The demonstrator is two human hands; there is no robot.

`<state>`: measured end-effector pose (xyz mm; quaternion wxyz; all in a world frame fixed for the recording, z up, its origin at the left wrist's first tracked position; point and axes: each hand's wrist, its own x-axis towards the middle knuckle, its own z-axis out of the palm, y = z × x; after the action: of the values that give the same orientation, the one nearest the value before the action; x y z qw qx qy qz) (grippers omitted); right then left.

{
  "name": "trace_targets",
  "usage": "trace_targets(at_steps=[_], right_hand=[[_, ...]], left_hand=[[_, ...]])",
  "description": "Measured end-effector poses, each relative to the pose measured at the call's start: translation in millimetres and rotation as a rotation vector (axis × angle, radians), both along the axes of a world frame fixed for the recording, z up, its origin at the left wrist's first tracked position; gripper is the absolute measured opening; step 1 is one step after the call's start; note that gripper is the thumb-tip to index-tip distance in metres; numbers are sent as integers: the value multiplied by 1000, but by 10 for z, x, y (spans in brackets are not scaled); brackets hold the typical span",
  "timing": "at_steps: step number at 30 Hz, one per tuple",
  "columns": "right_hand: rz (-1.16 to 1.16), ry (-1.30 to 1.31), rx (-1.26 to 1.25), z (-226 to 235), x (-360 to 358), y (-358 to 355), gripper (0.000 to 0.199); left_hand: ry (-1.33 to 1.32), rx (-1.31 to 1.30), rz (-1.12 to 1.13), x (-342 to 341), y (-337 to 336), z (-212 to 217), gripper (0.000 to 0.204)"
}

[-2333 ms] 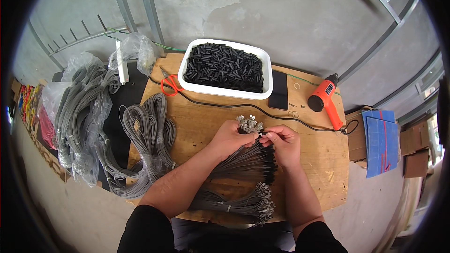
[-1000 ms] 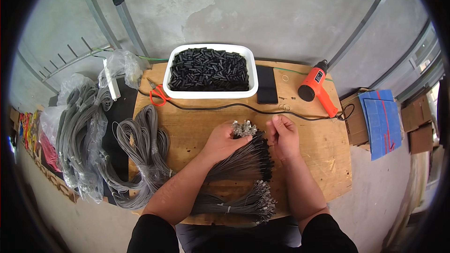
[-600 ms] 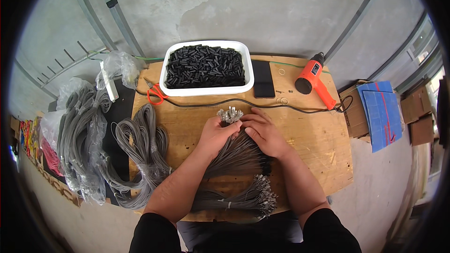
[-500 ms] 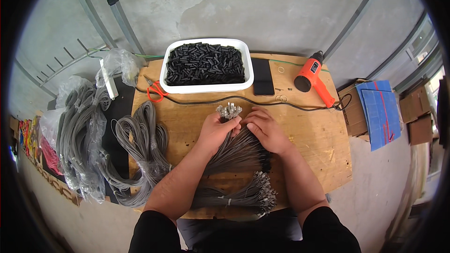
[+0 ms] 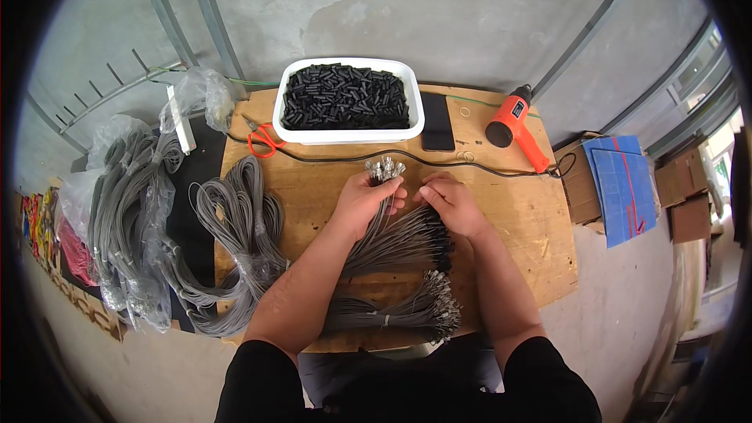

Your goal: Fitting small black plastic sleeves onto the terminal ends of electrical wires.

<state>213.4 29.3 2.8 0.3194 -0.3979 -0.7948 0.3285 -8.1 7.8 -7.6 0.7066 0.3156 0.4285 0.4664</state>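
My left hand (image 5: 371, 202) is closed round a bundle of thin grey cables, and their silvery metal ends (image 5: 385, 168) stick up above the thumb. Just to its right, my right hand (image 5: 453, 204) has its fingers pinched together; what lies between them is too small to make out. Below the hands, grey cables (image 5: 392, 247) fan out to the right, with black sleeves (image 5: 440, 239) on their ends. Nearer to me lies a tied bundle of grey cables (image 5: 368, 315) with bare metal ends (image 5: 442, 305), partly under my left forearm.
Behind the hands stands a white tub (image 5: 348, 136) of short black sleeves. A phone (image 5: 437, 121), orange heat gun (image 5: 513, 125), black cord (image 5: 352, 160) and orange-handled pliers (image 5: 265, 139) lie around it. Coiled grey cables (image 5: 243, 219) fill the left side of the wooden table (image 5: 540, 258).
My right hand has moved slightly right, away from the left hand, and its fingers have drawn into a pinch. My left hand still grips the bundle. The whole view has shifted a little.
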Motion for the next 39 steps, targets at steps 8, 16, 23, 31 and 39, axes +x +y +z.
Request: trace_targets(at_steps=[8,16,23,31,39], right_hand=[[92,-195,125,-1,132,-66,18],[-18,-17,253,479,-117,173,14],[-60,-436,214,877,-897,1129,40],[97,-486,-127,613,-1581,1516,56],[217,-409,8,527,-1408,1619,19]], left_hand=[[15,10,-4,2,-8,-4,21],[2,11,3,48,13,-60,12],[-70,-39,-36,27,31,-113,13],[-25,1,-34,7,-36,-112,19],[-9,79,-68,115,39,-139,12]])
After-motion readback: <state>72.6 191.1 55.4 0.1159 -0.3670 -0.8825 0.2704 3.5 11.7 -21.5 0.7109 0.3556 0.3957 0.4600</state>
